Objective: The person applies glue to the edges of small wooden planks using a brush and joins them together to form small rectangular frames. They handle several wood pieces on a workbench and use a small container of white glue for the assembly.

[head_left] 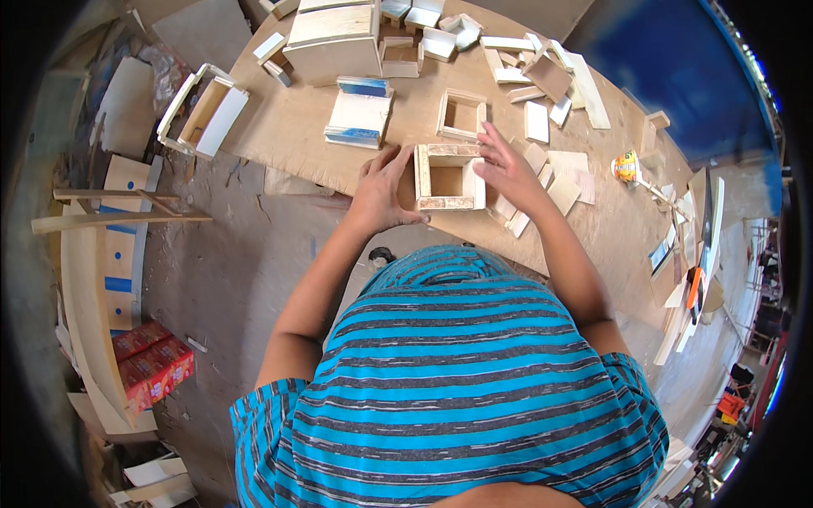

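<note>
A small open wooden box [445,202] lies at the table's near edge, in front of my body. It is a rectangular frame with thick pale walls and a brown bottom, and its right side looks white. My left hand [381,190] grips its left side, fingers at the far corner and thumb by the near corner. Over the right side my right hand [508,169] is open, fingers stretched and spread, fingertips at the white edge. Just beyond stands a similar box frame [463,134]. Loose wooden strips [542,182] lie beneath and beside my right hand.
The wooden table [296,127] holds a larger wooden cabinet [334,42], a blue-and-white wooden piece [360,114] and scattered offcuts [546,76]. A yellow tub [627,167] sits right. Another wooden frame [203,114] stands at the left edge; red packages [152,366] are lower left.
</note>
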Motion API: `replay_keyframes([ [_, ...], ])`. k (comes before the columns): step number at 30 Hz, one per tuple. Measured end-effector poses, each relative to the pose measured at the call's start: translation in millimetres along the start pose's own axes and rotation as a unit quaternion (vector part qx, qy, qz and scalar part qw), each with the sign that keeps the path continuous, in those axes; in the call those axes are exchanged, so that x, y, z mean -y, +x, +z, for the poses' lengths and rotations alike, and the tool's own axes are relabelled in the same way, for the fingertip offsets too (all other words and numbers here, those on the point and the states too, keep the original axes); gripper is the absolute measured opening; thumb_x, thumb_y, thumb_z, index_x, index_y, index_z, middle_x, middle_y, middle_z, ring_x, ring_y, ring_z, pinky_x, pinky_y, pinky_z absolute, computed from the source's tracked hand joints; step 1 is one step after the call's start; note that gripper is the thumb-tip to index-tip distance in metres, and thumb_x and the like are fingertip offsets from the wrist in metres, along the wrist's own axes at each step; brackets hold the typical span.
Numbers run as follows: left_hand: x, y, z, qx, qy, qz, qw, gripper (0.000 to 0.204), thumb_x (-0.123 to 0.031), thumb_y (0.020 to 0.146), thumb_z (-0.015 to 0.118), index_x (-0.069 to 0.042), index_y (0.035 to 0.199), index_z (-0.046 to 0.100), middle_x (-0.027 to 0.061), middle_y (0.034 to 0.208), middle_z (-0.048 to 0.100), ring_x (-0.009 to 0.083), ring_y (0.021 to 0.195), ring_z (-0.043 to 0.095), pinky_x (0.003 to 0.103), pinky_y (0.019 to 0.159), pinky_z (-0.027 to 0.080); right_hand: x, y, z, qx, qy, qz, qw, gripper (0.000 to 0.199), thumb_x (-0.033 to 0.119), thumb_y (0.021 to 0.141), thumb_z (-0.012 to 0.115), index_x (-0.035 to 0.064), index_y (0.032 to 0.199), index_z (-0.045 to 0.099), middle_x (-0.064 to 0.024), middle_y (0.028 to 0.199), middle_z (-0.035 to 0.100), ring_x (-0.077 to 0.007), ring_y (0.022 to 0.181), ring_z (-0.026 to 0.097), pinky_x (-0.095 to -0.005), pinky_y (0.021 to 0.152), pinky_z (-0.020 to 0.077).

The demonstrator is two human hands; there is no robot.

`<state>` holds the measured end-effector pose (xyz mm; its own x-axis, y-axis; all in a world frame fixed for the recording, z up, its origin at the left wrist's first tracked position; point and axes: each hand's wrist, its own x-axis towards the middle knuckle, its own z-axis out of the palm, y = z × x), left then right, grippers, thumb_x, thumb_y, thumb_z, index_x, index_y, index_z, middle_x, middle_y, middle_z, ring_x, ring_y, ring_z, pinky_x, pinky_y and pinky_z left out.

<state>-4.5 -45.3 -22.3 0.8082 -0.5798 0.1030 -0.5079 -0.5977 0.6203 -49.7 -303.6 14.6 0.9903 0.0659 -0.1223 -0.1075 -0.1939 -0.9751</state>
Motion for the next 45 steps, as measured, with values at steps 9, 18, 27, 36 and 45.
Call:
replay_keyframes([
  [9, 6.9, 0.2, 8.6, -0.015, -0.016, 0.039, 0.999, 0.122, -0.042, 0.044, 0.09, -0.007, 0.147, 0.034, 0.0207, 0.14, 0.048, 0.0365, 0.14, 0.033, 0.052, 0.11, 0.027, 25.7, -46.9, 38.9, -0.003, -0.508, -0.239, 0.828, 0.071, 0.025, 0.064, 0.085, 0.0151, 0.128, 0.056, -0.0117, 0.152, 0.033, -0.039, 0.143, 0.024, -0.0612, 0.112, 0.0229],
  [18, 6.5, -0.1, 5.5, -0.024, -0.047, 0.031, 0.998, 0.114, -0.04, 0.045, 0.09, -0.008, 0.142, 0.04, 0.0214, 0.135, 0.053, 0.0328, 0.137, 0.039, 0.048, 0.109, 0.03, 8.1, -41.6, 61.3, -0.077, -0.535, -0.246, 0.805, 0.038, 0.016, 0.069, 0.08, 0.0111, 0.103, 0.064, -0.0052, 0.136, 0.052, -0.0336, 0.135, 0.038, -0.0637, 0.11, 0.0219],
  [27, 8.6, 1.0, 7.3, -0.024, -0.034, 0.034, 0.999, 0.113, -0.042, 0.044, 0.09, -0.005, 0.14, 0.042, 0.0236, 0.139, 0.05, 0.0327, 0.134, 0.043, 0.045, 0.11, 0.03, 6.2, -43.2, 65.7, -0.103, -0.521, -0.24, 0.812, 0.039, 0.011, 0.066, 0.081, 0.0102, 0.101, 0.064, -0.0023, 0.13, 0.059, -0.0324, 0.133, 0.041, -0.0601, 0.113, 0.0193],
  [36, 11.7, -1.3, 8.9, -0.025, -0.019, 0.046, 0.998, 0.114, -0.041, 0.046, 0.092, -0.004, 0.141, 0.039, 0.0223, 0.137, 0.051, 0.0315, 0.135, 0.042, 0.045, 0.112, 0.028, 8.6, -42.8, 65.9, -0.109, -0.511, -0.228, 0.822, 0.031, 0.014, 0.067, 0.08, 0.0118, 0.096, 0.067, 0.0008, 0.122, 0.062, -0.0289, 0.132, 0.043, -0.0639, 0.111, 0.0175],
  [45, 9.3, 1.4, 9.7, -0.027, -0.027, 0.05, 0.998, 0.113, -0.041, 0.047, 0.091, -0.003, 0.141, 0.04, 0.0238, 0.139, 0.049, 0.0314, 0.134, 0.043, 0.044, 0.113, 0.028, 24.1, -46.8, 56.5, -0.092, -0.501, -0.224, 0.831, 0.042, 0.021, 0.073, 0.078, 0.0099, 0.112, 0.066, -0.0047, 0.129, 0.059, -0.0298, 0.133, 0.043, -0.0612, 0.112, 0.02],
])
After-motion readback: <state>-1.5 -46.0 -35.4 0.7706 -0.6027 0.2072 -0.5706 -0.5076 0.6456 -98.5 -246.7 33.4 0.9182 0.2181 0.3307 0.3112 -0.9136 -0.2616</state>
